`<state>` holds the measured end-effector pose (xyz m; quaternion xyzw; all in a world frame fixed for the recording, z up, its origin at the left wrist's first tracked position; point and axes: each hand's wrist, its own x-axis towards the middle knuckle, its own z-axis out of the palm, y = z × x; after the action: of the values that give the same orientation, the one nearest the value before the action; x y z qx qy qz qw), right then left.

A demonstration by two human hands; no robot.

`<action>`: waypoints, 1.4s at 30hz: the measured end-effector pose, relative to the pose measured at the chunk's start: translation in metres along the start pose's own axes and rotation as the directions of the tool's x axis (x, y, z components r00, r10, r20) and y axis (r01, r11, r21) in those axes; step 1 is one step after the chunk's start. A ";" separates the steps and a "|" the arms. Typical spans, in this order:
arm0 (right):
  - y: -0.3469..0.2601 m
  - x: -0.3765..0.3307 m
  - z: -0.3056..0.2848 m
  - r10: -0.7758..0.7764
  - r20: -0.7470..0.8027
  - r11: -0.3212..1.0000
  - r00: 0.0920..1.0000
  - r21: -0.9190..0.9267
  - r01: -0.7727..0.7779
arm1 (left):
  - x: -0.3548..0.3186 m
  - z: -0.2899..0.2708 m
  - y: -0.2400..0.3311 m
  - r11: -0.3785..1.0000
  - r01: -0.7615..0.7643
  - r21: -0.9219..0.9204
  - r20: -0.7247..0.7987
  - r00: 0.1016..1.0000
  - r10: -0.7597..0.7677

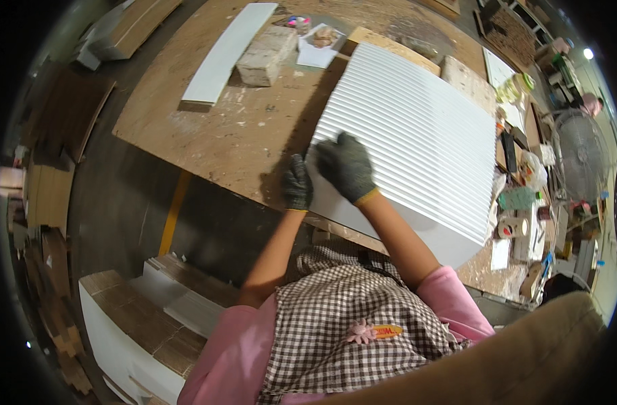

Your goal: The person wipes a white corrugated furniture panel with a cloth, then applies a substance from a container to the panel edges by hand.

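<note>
A large white panel [416,128] with a ribbed top face and a smooth strip along its near side lies on the worktable, its left part raised a little above the tabletop. My left hand [297,183], in a dark grey knit glove, is at the panel's left edge near the front corner. Its fingers are pressed together and closed along that edge. My right hand [347,165], gloved the same way, rests on the panel just inside the same edge. The right fingers are curled under; whatever they hold, if anything, is hidden.
On the brown worktable [153,121] lie a long white board [231,54], a paint-marked block [268,57] and a paper sheet [320,46]. A green bottle [518,198] and clutter line the right side. A fan [582,152] stands beyond. White boards [126,324] are stacked at lower left.
</note>
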<state>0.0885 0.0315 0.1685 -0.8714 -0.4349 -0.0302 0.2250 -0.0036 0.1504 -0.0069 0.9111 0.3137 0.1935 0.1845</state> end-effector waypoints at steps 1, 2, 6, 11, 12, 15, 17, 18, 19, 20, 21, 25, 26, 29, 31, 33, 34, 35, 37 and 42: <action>-0.015 0.013 0.014 -0.039 -0.051 0.999 0.998 0.018 0.040 | 0.001 0.004 -0.020 0.966 -0.232 -0.113 -0.226 0.953 0.202; -0.031 0.023 0.026 -0.091 -0.103 0.995 0.990 0.037 0.096 | 0.001 0.007 -0.050 0.907 -0.308 -0.286 -0.233 0.941 0.246; -0.025 0.011 0.023 -0.073 -0.093 0.997 0.993 0.004 0.074 | 0.006 -0.013 -0.019 0.986 0.000 -0.168 0.120 0.993 0.020; 0.030 -0.084 -0.043 0.217 0.025 0.976 0.976 -0.022 -0.217 | 0.012 -0.045 0.019 0.805 0.291 -0.517 0.113 0.955 -0.273; 0.038 -0.100 -0.057 0.290 0.039 0.956 0.956 -0.069 -0.287 | 0.011 -0.044 0.016 0.805 0.295 -0.514 0.106 0.954 -0.282; 0.067 -0.134 -0.065 0.289 0.035 0.949 0.957 -0.145 -0.281 | 0.009 -0.032 0.006 0.771 0.327 -0.546 0.104 0.940 -0.325; 0.046 -0.124 -0.055 0.279 -0.015 0.956 0.960 -0.092 -0.279 | 0.007 -0.021 -0.004 0.893 0.230 -0.387 0.040 0.972 -0.233; 0.033 -0.116 -0.048 0.276 -0.067 0.959 0.959 -0.045 -0.280 | 0.009 -0.021 -0.001 0.893 0.223 -0.391 0.043 0.973 -0.225; 0.024 -0.104 -0.042 0.240 -0.088 0.968 0.967 -0.055 -0.245 | 0.009 -0.022 0.004 0.848 0.236 -0.474 0.065 0.970 -0.234; 0.027 -0.090 -0.023 0.139 -0.127 0.986 0.982 -0.077 -0.149 | 0.011 -0.023 0.012 0.796 0.244 -0.554 0.088 0.968 -0.235; 0.011 -0.068 -0.013 0.155 -0.142 0.983 0.978 -0.077 -0.167 | 0.010 -0.018 0.005 0.797 0.239 -0.555 0.084 0.969 -0.232; -0.015 -0.010 0.019 0.033 -0.110 0.998 0.993 0.053 -0.027 | 0.011 -0.019 0.004 0.831 0.132 -0.541 0.052 0.991 -0.124; -0.017 -0.006 0.014 0.016 -0.056 0.997 0.998 0.083 -0.011 | 0.013 -0.019 0.002 0.802 0.163 -0.575 0.093 0.987 -0.133; -0.009 -0.032 -0.001 0.157 -0.077 0.983 0.985 0.109 -0.148 | 0.013 -0.016 -0.007 0.857 0.229 -0.461 0.044 0.971 -0.235; 0.016 -0.077 -0.031 0.178 -0.068 0.979 0.982 0.111 -0.170 | 0.011 -0.022 0.005 0.791 0.266 -0.550 0.056 0.958 -0.283; 0.053 -0.128 -0.051 0.160 -0.121 0.987 0.980 -0.007 -0.162 | 0.012 -0.011 -0.024 0.802 0.226 -0.552 -0.043 0.954 -0.298; 0.075 -0.156 -0.068 0.196 -0.202 0.978 0.960 -0.028 -0.205 | 0.012 -0.010 -0.019 0.802 0.228 -0.553 -0.031 0.955 -0.293; 0.113 -0.203 -0.064 0.355 -0.373 0.934 0.857 0.113 -0.338 | 0.014 -0.016 -0.004 0.802 0.219 -0.556 -0.038 0.957 -0.288; 0.147 -0.257 -0.093 0.643 -0.384 0.744 0.663 0.106 -0.660 | 0.014 -0.025 0.005 0.804 0.217 -0.553 -0.049 0.955 -0.292; 0.143 -0.251 -0.079 0.592 -0.510 0.795 0.625 0.242 -0.556 | 0.019 -0.014 -0.006 0.804 0.366 -0.469 0.050 0.920 -0.389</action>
<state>0.0544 -0.2627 0.1243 -0.9077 -0.0489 -0.1982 0.3666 0.0008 0.1700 0.0064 0.7534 0.4366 0.2450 0.4263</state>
